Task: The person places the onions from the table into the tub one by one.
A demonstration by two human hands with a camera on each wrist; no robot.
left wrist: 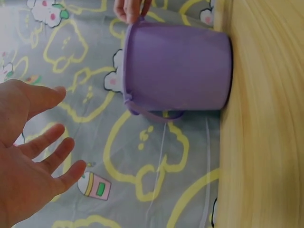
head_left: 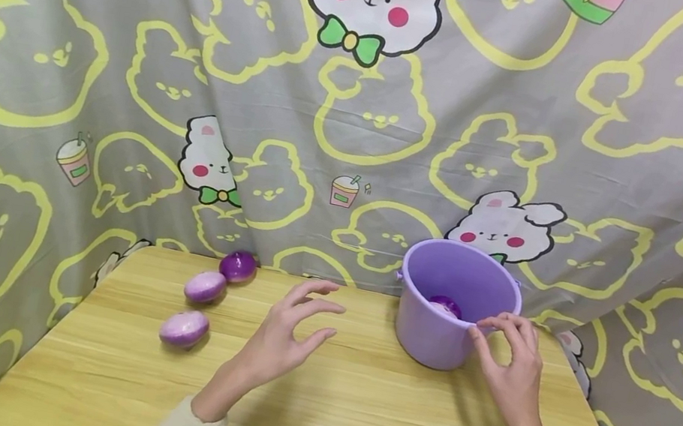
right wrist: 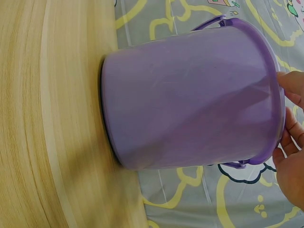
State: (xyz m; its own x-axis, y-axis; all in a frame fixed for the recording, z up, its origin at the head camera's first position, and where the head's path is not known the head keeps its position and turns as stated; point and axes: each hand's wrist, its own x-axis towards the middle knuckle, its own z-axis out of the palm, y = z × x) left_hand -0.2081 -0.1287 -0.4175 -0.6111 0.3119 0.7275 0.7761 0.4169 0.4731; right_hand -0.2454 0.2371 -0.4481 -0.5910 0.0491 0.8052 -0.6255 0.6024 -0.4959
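Note:
A purple plastic bucket stands upright toward the back right of the table. My right hand pinches its near right rim between thumb and fingers; the right wrist view shows the fingertips at the rim. Inside the bucket lies a glossy purple and white onion, partly hidden by the front wall. My left hand hovers over the middle of the table, fingers spread and loosely bent, holding nothing. Left of it lie a dark purple onion and two paler onions.
The light wooden table ends against a grey curtain printed with cartoon animals, which hangs behind it and along both sides. The bucket's handle hangs down at its back side.

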